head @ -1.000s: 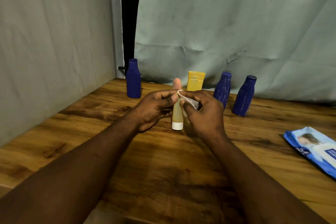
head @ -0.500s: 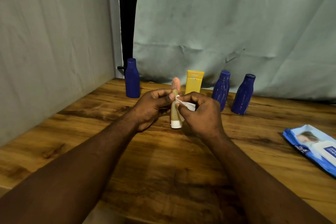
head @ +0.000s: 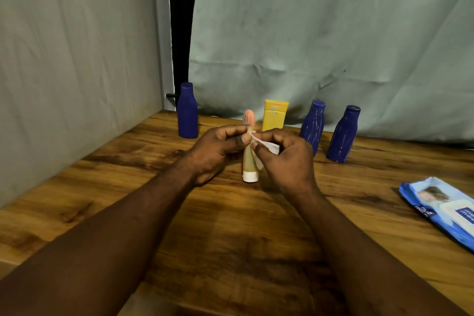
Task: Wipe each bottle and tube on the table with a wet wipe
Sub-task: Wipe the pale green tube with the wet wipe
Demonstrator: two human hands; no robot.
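Mid-table, an upright tube [head: 249,159] standing on its white cap is gripped by the curled left hand [head: 215,154]. A wet wipe [head: 266,147] is pinched against the tube by the right hand [head: 287,161]. Much of the wipe is hidden by fingers. 3 blue bottles [head: 188,111] and a yellow tube [head: 274,115] stand behind.

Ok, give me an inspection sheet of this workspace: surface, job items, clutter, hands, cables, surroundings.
Surface: wooden table, dark grain patches.
Job's things: peach tube upright on its white cap; yellow tube and three blue bottles standing at the back; wet wipe against the peach tube.
Clutter: wipes pack lying at right.
Hands: left hand holds the peach tube; right hand pinches the wet wipe.
Cables: nothing seen.
Surroundings: grey cloth backdrop, dark gap.
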